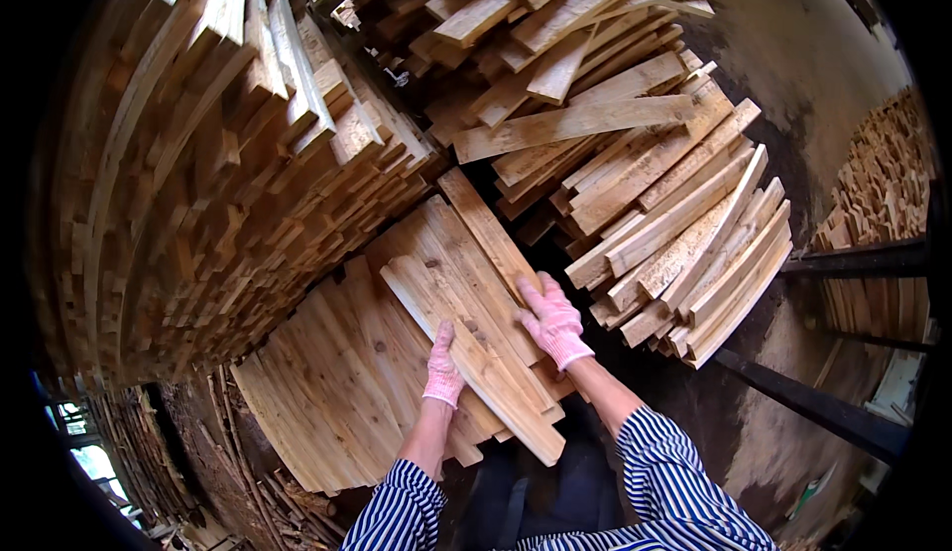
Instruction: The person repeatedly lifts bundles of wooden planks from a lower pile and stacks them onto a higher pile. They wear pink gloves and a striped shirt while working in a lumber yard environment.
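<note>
At the left edge of a loose board (486,367): left hand (443,367), finger closure indeterminable. Right hand (552,323): fingers spread, touching outer board (486,226) beside dark gap (550,256).

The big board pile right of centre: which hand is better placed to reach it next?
Probably the right hand: it lies nearer the board pile, while the left hand is farther off, at a pale plank's left edge.

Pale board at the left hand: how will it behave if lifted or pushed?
The board is probably stiff: it looks straight though its near end juts past the boards beneath. Its flat, broad face suggests it would slide, not roll.
</note>
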Action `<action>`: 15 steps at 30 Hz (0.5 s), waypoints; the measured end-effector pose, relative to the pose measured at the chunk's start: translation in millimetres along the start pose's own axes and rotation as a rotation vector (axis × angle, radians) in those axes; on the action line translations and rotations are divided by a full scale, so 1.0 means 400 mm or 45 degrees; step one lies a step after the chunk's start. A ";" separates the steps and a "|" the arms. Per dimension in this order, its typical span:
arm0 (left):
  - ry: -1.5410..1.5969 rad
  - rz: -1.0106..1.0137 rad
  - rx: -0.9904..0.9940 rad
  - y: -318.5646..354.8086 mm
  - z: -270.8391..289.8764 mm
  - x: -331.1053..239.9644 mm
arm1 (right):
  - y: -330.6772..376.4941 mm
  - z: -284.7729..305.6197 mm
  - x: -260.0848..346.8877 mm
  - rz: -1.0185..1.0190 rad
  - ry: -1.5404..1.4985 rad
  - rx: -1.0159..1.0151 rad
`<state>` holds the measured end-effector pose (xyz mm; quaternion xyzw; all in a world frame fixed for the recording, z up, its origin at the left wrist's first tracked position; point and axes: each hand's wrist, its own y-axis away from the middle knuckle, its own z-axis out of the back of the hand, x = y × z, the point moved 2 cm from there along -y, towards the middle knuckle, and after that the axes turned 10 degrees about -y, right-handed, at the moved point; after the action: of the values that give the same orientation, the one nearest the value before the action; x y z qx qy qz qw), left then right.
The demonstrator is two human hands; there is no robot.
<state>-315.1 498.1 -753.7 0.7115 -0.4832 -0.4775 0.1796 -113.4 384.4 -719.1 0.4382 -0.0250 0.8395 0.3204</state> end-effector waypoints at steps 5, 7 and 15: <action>-0.127 0.052 0.049 -0.011 0.080 -0.007 | -0.044 -0.081 0.001 0.110 0.114 0.137; -0.059 0.036 -0.034 -0.011 0.052 -0.008 | -0.034 -0.075 0.023 0.229 0.306 0.048; -0.169 -0.253 -0.419 0.057 -0.067 0.003 | 0.194 -0.064 0.194 -0.324 -0.649 0.683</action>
<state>-303.9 480.7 -725.1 0.6836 -0.3370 -0.6112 0.2132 -207.1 371.1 -657.8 0.7006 0.1711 0.6339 0.2794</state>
